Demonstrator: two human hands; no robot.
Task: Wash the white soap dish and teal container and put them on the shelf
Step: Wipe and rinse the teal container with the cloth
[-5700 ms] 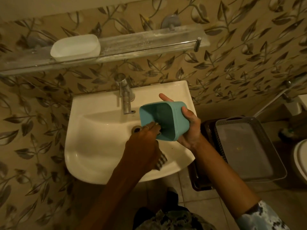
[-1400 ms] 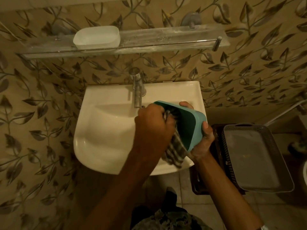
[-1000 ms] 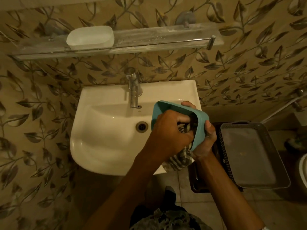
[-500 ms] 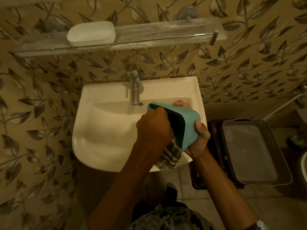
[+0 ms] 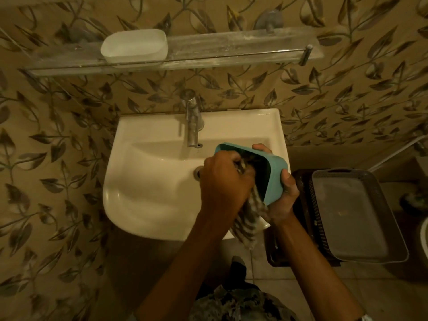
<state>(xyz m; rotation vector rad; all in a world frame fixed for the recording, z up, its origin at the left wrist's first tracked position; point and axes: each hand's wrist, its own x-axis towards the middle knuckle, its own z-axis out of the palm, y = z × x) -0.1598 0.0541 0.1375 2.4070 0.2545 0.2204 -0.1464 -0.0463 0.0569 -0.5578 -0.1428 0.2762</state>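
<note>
The white sink (image 5: 150, 181) is lying below and to the left of both hands, its right rim passing under them. The glass shelf (image 5: 231, 49) is running along the wall well beyond the hands. A grey basket (image 5: 347, 228) is sitting just right of the right hand (image 5: 283, 200), stacked on a darker basket (image 5: 306, 205). The right hand is gripping the teal container (image 5: 275, 179) from beneath, thumb curled over its near edge and fingertips showing at the far rim. It is holding the container tilted, opening facing left, over the right part of the sink. The left hand (image 5: 222, 185) is clenching a striped cloth (image 5: 250, 218) and pressing it into the container's opening. The cloth's loose end is hanging down between the two wrists. The white soap dish (image 5: 134, 46) is resting on the left part of the shelf, well beyond the left hand and apart from the container. The metal tap (image 5: 192, 121) is standing just beyond the left hand. The drain (image 5: 198, 172) is showing at that hand's left edge.
</note>
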